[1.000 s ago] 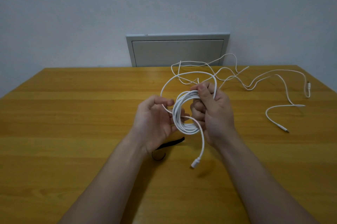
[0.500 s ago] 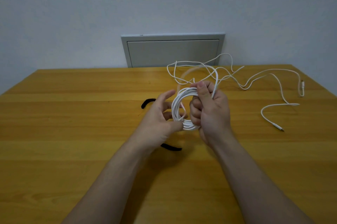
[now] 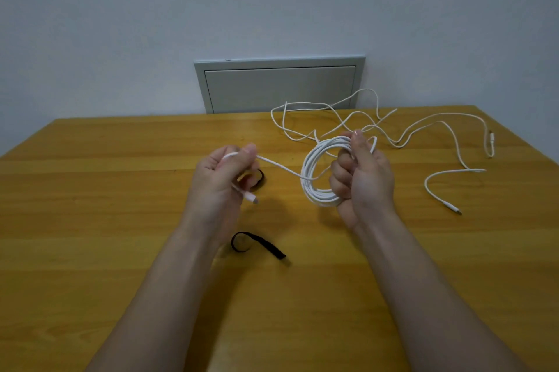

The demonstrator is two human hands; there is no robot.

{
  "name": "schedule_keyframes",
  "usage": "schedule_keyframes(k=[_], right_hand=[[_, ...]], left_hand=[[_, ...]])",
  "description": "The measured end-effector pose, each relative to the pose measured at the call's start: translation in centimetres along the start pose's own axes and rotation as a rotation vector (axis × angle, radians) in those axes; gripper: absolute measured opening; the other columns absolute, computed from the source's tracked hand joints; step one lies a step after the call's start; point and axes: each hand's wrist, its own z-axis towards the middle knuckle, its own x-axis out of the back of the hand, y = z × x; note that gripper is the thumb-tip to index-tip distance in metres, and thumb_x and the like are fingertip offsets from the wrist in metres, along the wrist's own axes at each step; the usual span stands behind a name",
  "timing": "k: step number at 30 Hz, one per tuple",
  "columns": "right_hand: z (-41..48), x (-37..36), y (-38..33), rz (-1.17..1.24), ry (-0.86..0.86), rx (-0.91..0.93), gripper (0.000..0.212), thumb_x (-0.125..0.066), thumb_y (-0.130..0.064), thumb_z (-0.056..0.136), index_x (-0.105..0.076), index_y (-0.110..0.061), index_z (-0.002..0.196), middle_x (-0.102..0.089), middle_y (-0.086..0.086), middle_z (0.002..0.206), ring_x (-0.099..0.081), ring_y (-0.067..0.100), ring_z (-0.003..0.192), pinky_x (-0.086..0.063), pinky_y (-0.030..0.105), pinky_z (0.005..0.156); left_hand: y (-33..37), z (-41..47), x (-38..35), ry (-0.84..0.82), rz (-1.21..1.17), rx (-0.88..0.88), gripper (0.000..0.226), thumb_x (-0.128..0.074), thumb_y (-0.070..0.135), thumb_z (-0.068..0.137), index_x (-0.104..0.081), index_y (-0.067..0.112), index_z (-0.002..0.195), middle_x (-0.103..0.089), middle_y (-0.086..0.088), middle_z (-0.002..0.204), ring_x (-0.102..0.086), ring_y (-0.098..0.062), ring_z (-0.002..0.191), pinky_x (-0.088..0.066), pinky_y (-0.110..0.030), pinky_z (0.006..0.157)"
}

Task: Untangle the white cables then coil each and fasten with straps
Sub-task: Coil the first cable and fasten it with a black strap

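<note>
My right hand grips a coil of white cable held upright above the wooden table. The coil's free end runs left to my left hand, which holds it curled in its fingers, with the plug sticking out below. A second white cable lies loose in curves at the back right of the table. One black strap lies on the table below my left hand. Another black strap shows partly behind my left hand.
A grey panel is set in the wall behind the table's far edge. The loose cable's plugs lie at the right, one near the middle and one by the right edge.
My left hand has moved left, away from the coil, pulling the cable's free end out with it. The right hand keeps its hold on the coil.
</note>
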Motion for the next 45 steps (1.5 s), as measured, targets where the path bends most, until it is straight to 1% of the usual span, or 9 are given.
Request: schedule_keyframes(k=[3,8,14,17,20,24,29,41,45], right_hand=[[0.1,0.2,-0.1,0.016,0.003,-0.004,0.028,-0.046,-0.029,0.107,-0.06,-0.015,0.087,-0.029,-0.007,0.052,-0.023,0.004,0.039,-0.018,0.017,0.033],[0.3,0.6,-0.1,0.004,-0.026,-0.014,0.029,-0.047,-0.03,0.107,-0.062,-0.015,0.086,-0.028,-0.007,0.052,-0.022,0.004,0.038,-0.016,0.016,0.034],[-0.2,0.4,-0.7,0.071,-0.22,-0.109,0.024,-0.054,-0.032,0.092,-0.064,-0.017,0.077,-0.026,-0.008,0.049,-0.021,0.001,0.035,-0.008,0.013,0.038],[-0.5,0.5,-0.7,0.066,-0.332,-0.176,0.027,-0.054,-0.033,0.09,-0.068,-0.021,0.07,-0.024,-0.009,0.049,-0.021,-0.001,0.033,-0.007,0.011,0.037],[-0.7,0.6,-0.4,0.063,-0.511,-0.259,0.023,-0.058,-0.035,0.091,-0.067,-0.02,0.076,-0.016,-0.007,0.054,-0.024,-0.003,0.033,-0.014,0.008,0.034],[-1.1,0.3,0.4,0.063,-0.728,-0.375,0.025,-0.073,-0.042,0.084,-0.064,-0.019,0.084,-0.019,-0.009,0.053,-0.022,-0.004,0.034,-0.022,0.005,0.034],[-1.5,-0.2,0.3,-0.075,-0.672,-0.428,0.026,-0.056,-0.034,0.093,-0.068,-0.019,0.077,-0.018,-0.009,0.051,-0.023,-0.004,0.033,-0.019,0.005,0.035],[-1.0,-0.2,0.9,-0.404,-0.466,-0.33,0.024,-0.05,-0.025,0.105,-0.063,-0.012,0.091,-0.026,-0.006,0.05,-0.019,0.003,0.038,-0.013,0.012,0.035],[-0.9,-0.1,1.0,-0.41,-0.502,-0.284,0.021,-0.052,-0.026,0.105,-0.063,-0.012,0.093,-0.025,-0.007,0.052,-0.018,0.003,0.038,-0.012,0.014,0.036]], left_hand=[[0.6,-0.1,0.4,-0.106,-0.472,0.116,0.019,-0.06,0.02,0.095,-0.062,0.015,0.077,-0.073,-0.001,0.08,-0.073,-0.024,0.099,-0.057,-0.042,0.093],[1.1,-0.6,1.1,-0.547,-0.814,0.339,0.034,-0.046,0.041,0.104,-0.04,0.016,0.082,-0.044,-0.001,0.066,-0.043,-0.014,0.056,-0.05,-0.032,0.076],[0.6,0.1,2.2,-0.707,-0.428,0.557,0.075,-0.049,0.077,0.087,-0.051,0.006,0.11,-0.057,-0.02,0.102,-0.064,-0.03,0.081,-0.058,-0.035,0.061],[0.4,0.0,1.1,-0.501,-0.089,0.498,0.065,-0.069,0.074,0.074,-0.058,0.013,0.094,-0.058,-0.012,0.091,-0.06,-0.022,0.077,-0.056,-0.029,0.056],[-0.7,-0.2,-0.1,-0.334,0.062,0.368,0.086,-0.087,0.067,0.058,-0.061,0.012,0.119,-0.068,-0.01,0.105,-0.066,-0.022,0.092,-0.059,-0.035,0.074],[-1.2,-0.9,-0.8,-0.467,0.105,0.295,0.12,-0.098,0.05,0.051,-0.04,0.024,0.153,-0.068,-0.002,0.132,-0.065,-0.025,0.121,-0.054,-0.049,0.102],[-0.8,-0.9,-0.4,-0.498,0.15,0.193,0.08,-0.079,0.018,0.068,-0.054,0.013,0.144,-0.069,-0.004,0.121,-0.064,-0.02,0.108,-0.057,-0.041,0.089],[-1.5,-0.5,0.4,-0.291,0.553,-0.13,0.041,-0.074,0.009,0.092,-0.069,0.027,0.129,-0.07,-0.016,0.099,-0.074,-0.029,0.076,-0.06,-0.057,0.073],[-2.0,-0.7,0.3,-0.325,0.653,-0.235,0.047,-0.067,0.026,0.099,-0.056,0.037,0.144,-0.066,-0.008,0.098,-0.063,-0.053,0.065,-0.054,-0.066,0.059]])
